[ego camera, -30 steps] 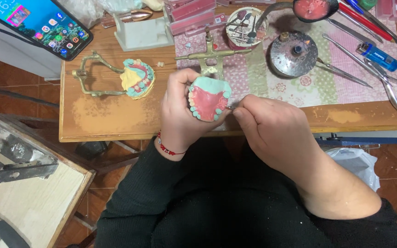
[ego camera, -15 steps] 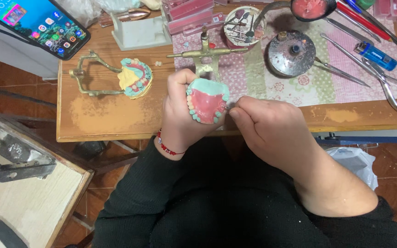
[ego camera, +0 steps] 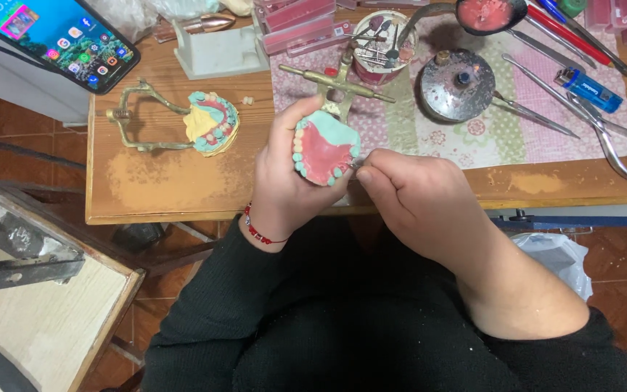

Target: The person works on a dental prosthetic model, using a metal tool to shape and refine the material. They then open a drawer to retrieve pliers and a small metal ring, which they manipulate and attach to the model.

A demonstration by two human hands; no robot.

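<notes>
My left hand (ego camera: pixel 281 181) grips a dental model (ego camera: pixel 324 149), a green cast with pink wax and a row of teeth, mounted on a brass articulator (ego camera: pixel 342 86). It is held over the front edge of the wooden table (ego camera: pixel 175 185). My right hand (ego camera: pixel 422 203) is closed around a small metal tool (ego camera: pixel 357 164), whose tip touches the right side of the model's teeth. Most of the tool is hidden in my fingers. A second model (ego camera: pixel 212 123) on a brass frame lies on the table to the left.
A smartphone (ego camera: pixel 59 36) leans at the far left. On a patterned cloth (ego camera: pixel 473 123) sit a round burner (ego camera: pixel 459 83), a cup of burs (ego camera: pixel 382 43), tweezers (ego camera: pixel 538 87), pliers (ego camera: pixel 611 138), a blue lighter (ego camera: pixel 588 88) and a spoon with red wax (ego camera: pixel 488 13). A side bench (ego camera: pixel 45 319) stands lower left.
The view has shifted slightly. My left hand has turned the model a little, so the pink palate faces up more. My right hand stays at the model's right edge.
</notes>
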